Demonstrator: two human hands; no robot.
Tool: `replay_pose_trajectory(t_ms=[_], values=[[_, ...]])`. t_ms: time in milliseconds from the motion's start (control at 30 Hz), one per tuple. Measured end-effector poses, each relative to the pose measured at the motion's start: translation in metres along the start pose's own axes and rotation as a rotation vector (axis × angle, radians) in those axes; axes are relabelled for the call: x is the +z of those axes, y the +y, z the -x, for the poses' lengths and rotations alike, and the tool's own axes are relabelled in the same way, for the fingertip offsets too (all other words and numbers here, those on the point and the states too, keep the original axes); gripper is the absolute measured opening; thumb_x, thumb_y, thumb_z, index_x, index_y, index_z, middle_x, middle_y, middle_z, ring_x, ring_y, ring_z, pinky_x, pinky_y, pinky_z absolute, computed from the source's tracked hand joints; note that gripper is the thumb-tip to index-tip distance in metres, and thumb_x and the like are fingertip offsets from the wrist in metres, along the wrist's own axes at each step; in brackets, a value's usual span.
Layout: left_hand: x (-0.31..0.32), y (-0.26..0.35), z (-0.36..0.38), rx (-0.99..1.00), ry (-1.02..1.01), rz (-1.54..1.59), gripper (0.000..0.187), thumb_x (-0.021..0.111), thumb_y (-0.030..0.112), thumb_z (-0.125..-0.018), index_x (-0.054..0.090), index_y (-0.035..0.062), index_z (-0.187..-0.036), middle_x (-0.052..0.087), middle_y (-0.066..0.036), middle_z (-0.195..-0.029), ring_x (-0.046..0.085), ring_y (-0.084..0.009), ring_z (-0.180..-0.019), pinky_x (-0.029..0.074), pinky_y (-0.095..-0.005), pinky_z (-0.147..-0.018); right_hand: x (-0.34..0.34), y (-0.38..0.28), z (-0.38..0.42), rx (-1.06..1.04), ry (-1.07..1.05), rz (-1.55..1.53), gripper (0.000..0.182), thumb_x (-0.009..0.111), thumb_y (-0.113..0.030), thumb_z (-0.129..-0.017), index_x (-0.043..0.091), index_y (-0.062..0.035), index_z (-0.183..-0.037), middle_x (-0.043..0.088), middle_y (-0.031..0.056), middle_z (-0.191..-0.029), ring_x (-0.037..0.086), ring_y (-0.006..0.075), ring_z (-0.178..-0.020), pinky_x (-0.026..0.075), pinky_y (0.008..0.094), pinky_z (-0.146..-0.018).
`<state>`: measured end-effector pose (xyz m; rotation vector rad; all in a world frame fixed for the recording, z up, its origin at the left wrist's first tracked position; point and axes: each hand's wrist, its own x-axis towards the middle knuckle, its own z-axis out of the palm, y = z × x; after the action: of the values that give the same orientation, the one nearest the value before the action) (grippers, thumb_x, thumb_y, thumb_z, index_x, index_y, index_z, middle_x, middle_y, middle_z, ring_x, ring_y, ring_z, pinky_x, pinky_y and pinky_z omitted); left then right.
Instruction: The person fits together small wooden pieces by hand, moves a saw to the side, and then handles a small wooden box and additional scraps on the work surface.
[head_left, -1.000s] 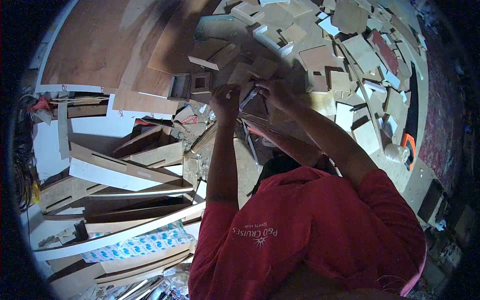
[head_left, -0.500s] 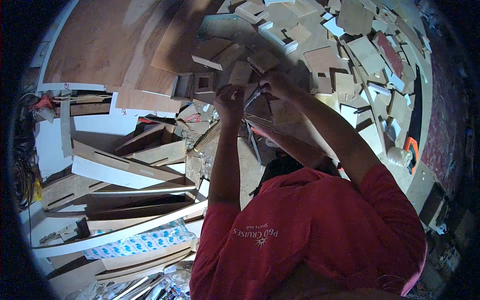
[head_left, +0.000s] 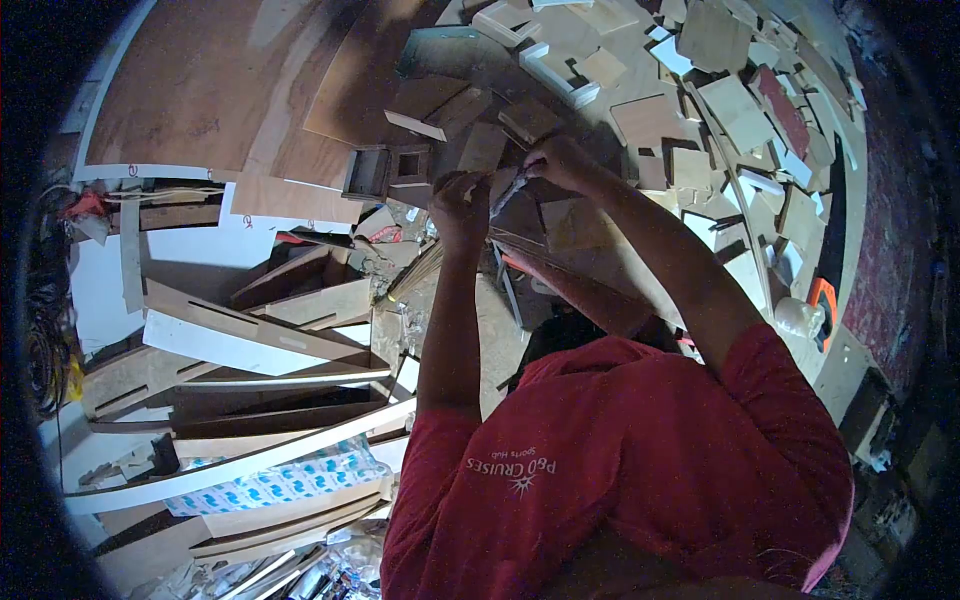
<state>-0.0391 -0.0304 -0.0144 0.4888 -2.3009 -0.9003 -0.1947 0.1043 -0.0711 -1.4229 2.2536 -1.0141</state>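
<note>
At the far left, a broad brown plywood sheet (head_left: 200, 90) lies above a stack of long, slotted wooden strips (head_left: 240, 318), with a blue-and-white patterned sheet (head_left: 285, 478) lower down. Next come a dark wooden open box (head_left: 366, 172) and, just beside it, a smaller square wooden box with a recessed middle (head_left: 409, 166); both look already put together. The left hand (head_left: 461, 205) is near the square box, its fingers curled in; whether they are clamped on a piece I cannot tell. Between the hands is a slim silvery item (head_left: 508, 196), and the right hand (head_left: 556, 163) has its fingers closed on its upper end. Just above them lies a small brown wooden block (head_left: 530, 119). To the right, many flat, pale wooden pieces (head_left: 735, 108) lie loose and seemingly unjoined, so the work appears partway along, though how much remains is unclear. Farthest right is a saw with an orange handle (head_left: 824, 303).
</note>
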Motion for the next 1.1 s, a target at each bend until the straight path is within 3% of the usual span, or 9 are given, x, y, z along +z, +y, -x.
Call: replay_pose_trajectory(t_ms=[433, 567, 633, 700, 800, 867, 967, 1100], values=[[0.003, -0.006, -0.002, 0.034, -0.024, -0.039, 0.010, 0.068, 0.009, -0.069, 0.069, 0.0037, -0.078, 0.065, -0.014, -0.077, 0.062, -0.0277, -0.077, 0.048, -0.0357, -0.068, -0.006, 0.000, 0.015, 0.116, 0.249, 0.006, 0.014, 0.066, -0.019, -0.075, 0.067, -0.0086, -0.084, 0.065, 0.0135, -0.078, 0.063, 0.0296, -0.075, 0.048, 0.0392, -0.071], [0.003, -0.005, -0.001, -0.064, -0.018, 0.009, 0.010, 0.068, 0.009, -0.069, 0.068, 0.0039, -0.077, 0.064, -0.013, -0.077, 0.060, -0.0274, -0.078, 0.047, -0.0359, -0.072, -0.035, -0.024, 0.037, 0.119, 0.357, 0.220, 0.014, 0.062, -0.018, -0.078, 0.066, -0.0088, -0.087, 0.064, 0.0138, -0.082, 0.062, 0.0303, -0.078, 0.048, 0.0391, -0.071], [0.002, -0.004, -0.002, -0.088, -0.046, 0.025, 0.010, 0.068, 0.010, -0.069, 0.068, 0.0040, -0.077, 0.064, -0.012, -0.078, 0.060, -0.0272, -0.079, 0.047, -0.0358, -0.073, -0.045, -0.025, 0.053, 0.164, 0.394, 0.167, 0.015, 0.062, -0.019, -0.078, 0.066, -0.0088, -0.088, 0.063, 0.0136, -0.083, 0.061, 0.0299, -0.077, 0.048, 0.0386, -0.070], [0.002, -0.002, -0.003, 0.107, 0.076, -0.013, 0.010, 0.067, 0.010, -0.070, 0.068, 0.0046, -0.078, 0.064, -0.011, -0.081, 0.059, -0.0272, -0.082, 0.046, -0.0355, -0.076, -0.062, -0.029, 0.074, 0.211, 0.437, 0.115, 0.016, 0.062, -0.020, -0.079, 0.066, -0.0088, -0.088, 0.062, 0.0135, -0.084, 0.060, 0.0296, -0.076, 0.048, 0.0380, -0.069], [0.001, -0.005, -0.005, 0.163, 0.044, -0.035, 0.010, 0.066, 0.009, -0.070, 0.067, 0.0045, -0.080, 0.064, -0.011, -0.083, 0.059, -0.0270, -0.085, 0.045, -0.0356, -0.077, -0.097, -0.039, 0.116, 0.214, 0.392, 0.028, 0.015, 0.066, -0.016, -0.076, 0.066, -0.0071, -0.089, 0.061, 0.0123, -0.086, 0.059, 0.0259, -0.073, 0.046, 0.0350, -0.066], [0.010, -0.028, -0.001, 0.075, 0.011, -0.009, 0.011, 0.065, 0.007, -0.071, 0.066, 0.0039, -0.082, 0.064, -0.011, -0.083, 0.059, -0.0275, -0.085, 0.045, -0.0364, -0.078, -0.117, -0.036, 0.154, 0.259, 0.549, 0.004, 0.015, 0.069, -0.012, -0.072, 0.067, -0.0065, -0.086, 0.062, 0.0129, -0.080, 0.059, 0.0260, -0.065, 0.047, 0.0343, -0.061], [0.011, -0.034, -0.002, 0.227, 0.013, 0.072, 0.009, 0.064, 0.006, -0.073, 0.064, 0.0037, -0.081, 0.064, -0.012, -0.086, 0.059, -0.0282, -0.084, 0.046, -0.0383, -0.077, -0.164, -0.054, 0.222, 0.454, 0.648, 0.041, 0.016, 0.068, -0.007, -0.074, 0.067, -0.0076, -0.089, 0.064, 0.0103, -0.084, 0.058, 0.0208, -0.062, 0.046, 0.0292, -0.058], [0.011, -0.040, -0.001, 0.158, -0.018, 0.080, 0.011, 0.065, 0.007, -0.072, 0.065, 0.0035, -0.083, 0.064, -0.012, -0.089, 0.060, -0.0275, -0.085, 0.047, -0.0386, -0.078, -0.218, -0.069, 0.324, 0.672, 0.826, 0.370, 0.013, 0.066, -0.012, -0.077, 0.067, -0.0079, -0.090, 0.064, 0.0114, -0.080, 0.061, 0.0214, -0.064, 0.048, 0.0309, -0.059]])
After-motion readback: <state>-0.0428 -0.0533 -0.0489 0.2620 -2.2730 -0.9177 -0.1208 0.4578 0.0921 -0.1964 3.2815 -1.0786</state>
